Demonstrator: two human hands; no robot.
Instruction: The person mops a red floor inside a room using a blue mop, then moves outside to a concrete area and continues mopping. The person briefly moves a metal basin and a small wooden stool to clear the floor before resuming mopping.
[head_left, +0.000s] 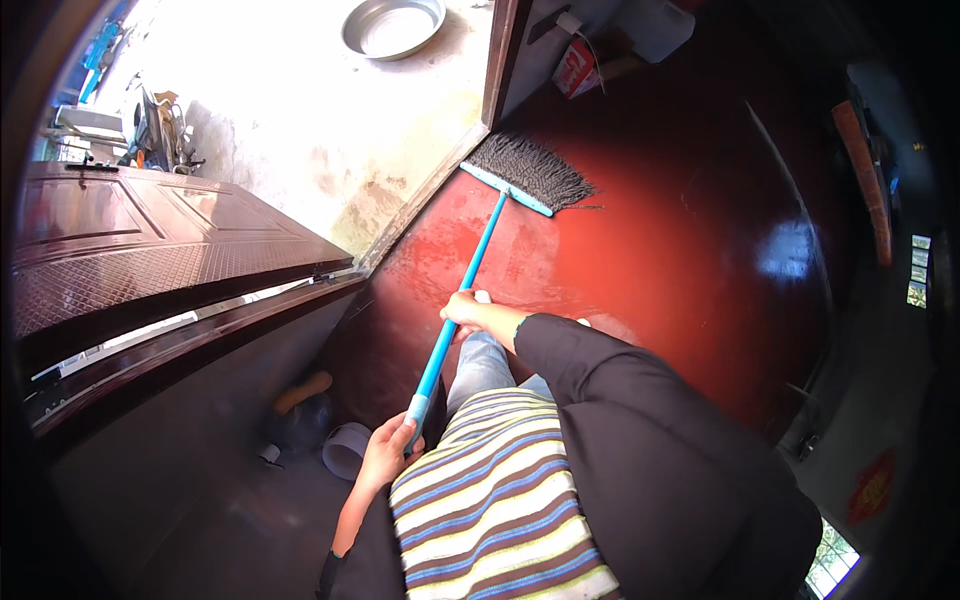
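A mop (480, 259) with a long blue pole slants away from my body. My left hand (391, 444) grips the light-blue end of its pole near my waist. Further along the pole, my right hand (463, 311) is closed around it. The dark grey string mop head (532, 171), fixed to a light-blue bar, lies spread on the red floor (630, 262) beside the door sill (427, 199). Part of the floor around the pole looks wet and shiny. My fingers' undersides are hidden by the pole and my hands.
At the left, a brown panelled door (150, 232) stands open onto sunlit concrete, where a metal basin (394, 28) sits. A red and white box (576, 69) is by the wall past the doorframe (504, 67). Near my left arm is a pale bucket (345, 451).
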